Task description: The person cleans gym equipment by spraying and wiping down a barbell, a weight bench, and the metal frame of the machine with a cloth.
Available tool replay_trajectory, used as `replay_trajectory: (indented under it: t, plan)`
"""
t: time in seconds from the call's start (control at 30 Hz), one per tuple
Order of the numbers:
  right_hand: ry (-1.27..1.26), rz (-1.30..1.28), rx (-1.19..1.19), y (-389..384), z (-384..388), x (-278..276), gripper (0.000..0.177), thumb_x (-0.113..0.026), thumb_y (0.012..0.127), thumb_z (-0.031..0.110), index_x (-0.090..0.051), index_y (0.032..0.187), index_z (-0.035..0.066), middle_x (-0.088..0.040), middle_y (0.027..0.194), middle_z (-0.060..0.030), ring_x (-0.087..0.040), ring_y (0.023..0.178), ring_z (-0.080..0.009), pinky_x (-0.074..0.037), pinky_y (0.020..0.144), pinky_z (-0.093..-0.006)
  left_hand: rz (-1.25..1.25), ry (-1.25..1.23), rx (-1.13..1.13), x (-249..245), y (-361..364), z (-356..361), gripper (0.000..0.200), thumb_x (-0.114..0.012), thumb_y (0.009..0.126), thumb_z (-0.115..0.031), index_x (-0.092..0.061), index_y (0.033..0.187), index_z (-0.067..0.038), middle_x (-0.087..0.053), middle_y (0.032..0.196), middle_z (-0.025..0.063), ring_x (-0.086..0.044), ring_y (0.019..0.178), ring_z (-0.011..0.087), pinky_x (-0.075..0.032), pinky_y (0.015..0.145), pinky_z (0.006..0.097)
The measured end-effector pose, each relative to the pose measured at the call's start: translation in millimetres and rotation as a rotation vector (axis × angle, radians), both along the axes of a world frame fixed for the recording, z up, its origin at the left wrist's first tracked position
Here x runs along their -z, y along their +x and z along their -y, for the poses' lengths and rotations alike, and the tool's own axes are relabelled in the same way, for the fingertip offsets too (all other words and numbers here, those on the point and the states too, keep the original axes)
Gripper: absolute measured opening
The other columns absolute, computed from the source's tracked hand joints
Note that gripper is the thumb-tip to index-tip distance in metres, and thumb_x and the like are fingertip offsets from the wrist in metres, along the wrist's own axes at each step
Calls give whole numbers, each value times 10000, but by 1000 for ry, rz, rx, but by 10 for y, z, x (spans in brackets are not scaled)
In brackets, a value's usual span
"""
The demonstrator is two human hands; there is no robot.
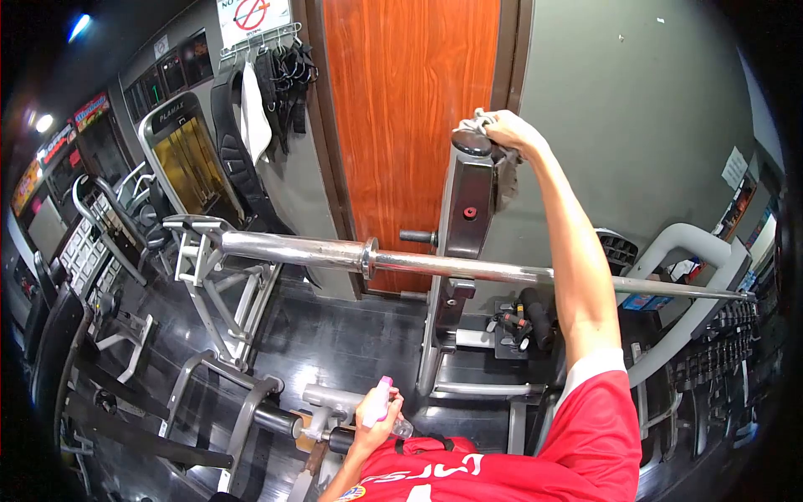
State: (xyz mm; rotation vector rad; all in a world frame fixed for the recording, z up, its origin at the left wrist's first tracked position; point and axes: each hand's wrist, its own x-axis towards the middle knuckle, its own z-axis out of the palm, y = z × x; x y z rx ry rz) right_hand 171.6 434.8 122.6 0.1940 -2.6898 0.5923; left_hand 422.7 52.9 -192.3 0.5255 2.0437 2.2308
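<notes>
My left hand (369, 431) is low in front of my red shirt, closed around a spray bottle (380, 403) with a pink and white head and a clear body, partly hidden by the fingers. Stretched up and forward, my right hand (517, 134) grips a grey cloth (507, 180) on the rounded top of a dark rack post (468, 188). Part of the cloth lies over the cap and the rest hangs down the post's right side. A steel barbell (460, 264) crosses the post lower down, beneath my right arm.
A wooden door (410, 109) stands behind the post. Left are a weight machine (180, 155), belts on hooks (284, 79) and a grey frame (222, 297). Dumbbells (719, 347) are racked at right. Padded rollers (278, 421) sit near my left hand.
</notes>
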Motion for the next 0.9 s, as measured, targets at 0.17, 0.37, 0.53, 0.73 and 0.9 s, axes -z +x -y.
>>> replay_trajectory:
  t: [0.17, 0.37, 0.53, 0.73, 0.9]
  plan:
    - [-496, -290, 108, 598, -3, -158, 270, -461, 898, 186, -621, 1052, 33, -643, 912, -79, -583, 900, -162, -445, 785, -302, 8, 57, 55, -150, -19, -98, 193, -615, 860, 13, -563, 1045, 29, -639, 822, 77, -620, 596, 101, -513, 542, 246]
    - [-489, -581, -274, 1280, 792, -225, 255, -507, 819, -3, -625, 1036, 59, -641, 991, -44, -598, 891, -178, -479, 829, -307, -24, 17, 131, -310, -22, -247, 193, -631, 834, 32, -578, 1019, 38, -644, 827, 78, -620, 598, 100, -510, 544, 242]
    - [338, -809, -12, 1172, 1211, 456, 304, -587, 667, -69, -604, 933, 77, -587, 1142, -60, -482, 1170, -295, -425, 962, -373, 15, 35, 166, -301, 13, -335, 196, -633, 831, 33, -581, 1020, 39, -648, 834, 78, -617, 598, 102, -508, 550, 238]
    - [-48, -871, 75, 1474, 1251, 894, 393, -536, 680, -135, -584, 1034, 29, -586, 1151, -165, -543, 1107, -388, -457, 922, -430, 20, 26, 162, -284, 0, -458, 199, -634, 835, 27, -580, 1026, 42, -652, 841, 86, -626, 608, 109, -514, 558, 239]
    - [-320, -438, 160, 1857, 1063, 1266, 371, -478, 705, -135, -536, 1041, 13, -611, 913, -241, -603, 914, -422, -498, 800, -388, 42, 90, 173, -335, -17, -573, 200, -632, 837, 20, -585, 1031, 37, -656, 845, 89, -631, 618, 108, -521, 559, 239]
